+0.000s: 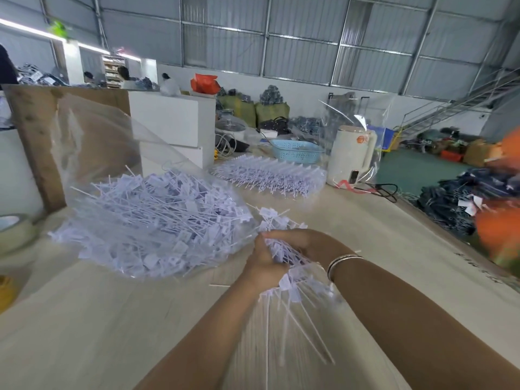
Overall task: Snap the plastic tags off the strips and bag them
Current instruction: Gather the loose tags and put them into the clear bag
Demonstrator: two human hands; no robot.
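A bundle of white plastic tags [284, 257] sat clamped between two bare hands near the middle of the scene, just above a pale wooden table [84, 319]. The left hand [264, 263] wrapped around the bundle from the left, fingers curled closed on it. The right hand [295, 243] closed over the same bundle from the right and above, with thin metal bangles [342, 261] on its wrist. The flat heads of the tags poked out on the far side of the hands, while their long thin tails fanned toward the near edge of the scene, blurred.

Just left of the hands lay a clear plastic bag [92, 142], its mouth open toward them and its upper wall standing up. Inside it rested a large heap of loose tags [152, 220], heads and tails lying in all directions. The edge of the heap nearly met the bundle in the hands.

Farther away and to the right, a stack of strips [270, 175] with tags still attached lay flat on the table in tidy rows. Beyond that stack sat a light blue basket [297, 152], and to its right a white kettle-like appliance [351, 156] stood inside a clear plastic cover. At the far left edge of the table sat a roll of tape [14, 229]. A brown board [31, 142] leaned upright behind the bag. Dark clothing was piled at the right, beyond the table.
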